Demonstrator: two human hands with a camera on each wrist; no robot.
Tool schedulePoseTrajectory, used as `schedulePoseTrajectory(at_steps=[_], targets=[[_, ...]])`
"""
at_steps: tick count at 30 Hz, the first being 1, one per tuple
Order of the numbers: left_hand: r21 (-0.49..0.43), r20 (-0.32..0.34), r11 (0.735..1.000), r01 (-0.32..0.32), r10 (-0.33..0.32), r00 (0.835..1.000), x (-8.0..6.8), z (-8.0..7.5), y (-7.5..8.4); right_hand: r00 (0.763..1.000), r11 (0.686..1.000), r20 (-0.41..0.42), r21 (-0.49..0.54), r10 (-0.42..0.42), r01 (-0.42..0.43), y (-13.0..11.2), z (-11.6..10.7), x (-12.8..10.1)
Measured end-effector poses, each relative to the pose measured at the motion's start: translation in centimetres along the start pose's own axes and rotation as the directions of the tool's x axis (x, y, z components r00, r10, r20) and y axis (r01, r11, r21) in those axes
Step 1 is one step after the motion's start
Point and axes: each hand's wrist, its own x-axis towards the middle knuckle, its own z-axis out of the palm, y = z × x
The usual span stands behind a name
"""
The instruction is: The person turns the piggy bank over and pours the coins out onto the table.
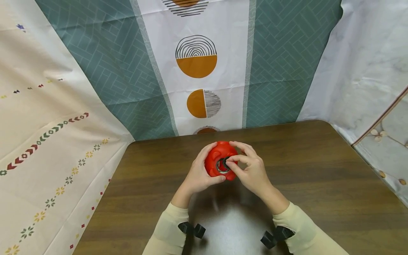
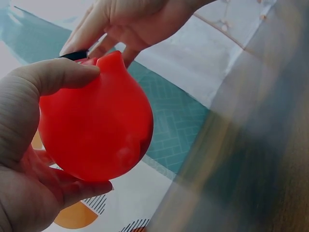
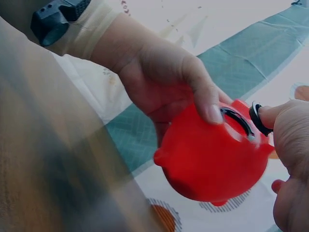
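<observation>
Table (image 1: pixel 318 184): dark wood grain, patterned cloths hung behind and to both sides of it.
Red piggy bank (image 1: pixel 216 159): held in the air above the table, near its far edge; round opening faces the person.
Left hand (image 1: pixel 199 173): fingers and thumb curled round the piggy bank's left side, gripping it.
Right hand (image 1: pixel 251 170): thumb and forefinger pinch the black plug, just at the piggy bank's opening.
Black plug (image 3: pixel 256 118): small disc, at the opening's rim.

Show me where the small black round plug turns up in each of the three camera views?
Head: small black round plug at centre, pinched by the right hand over the red plastic piggy bank.
Left wrist: top left, a black sliver.
Right wrist: right edge.
Shared landmark: the red bank.
</observation>
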Motion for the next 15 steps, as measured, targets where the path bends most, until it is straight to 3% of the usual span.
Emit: schedulePoseTrajectory(at_steps=[6,15], targets=[[-0.009,-0.002,1.0,-0.015,0.015,1.0,0.0,-0.1,0.0,0.999,0.999,-0.005,0.023,0.034,-0.034,0.1,-1.5,0.7],[-0.027,-0.006,1.0,-0.006,0.006,1.0,0.0,-0.1,0.1,0.993,0.999,-0.107,-0.003,0.04,-0.04,-1.1,-4.0,2.1]])
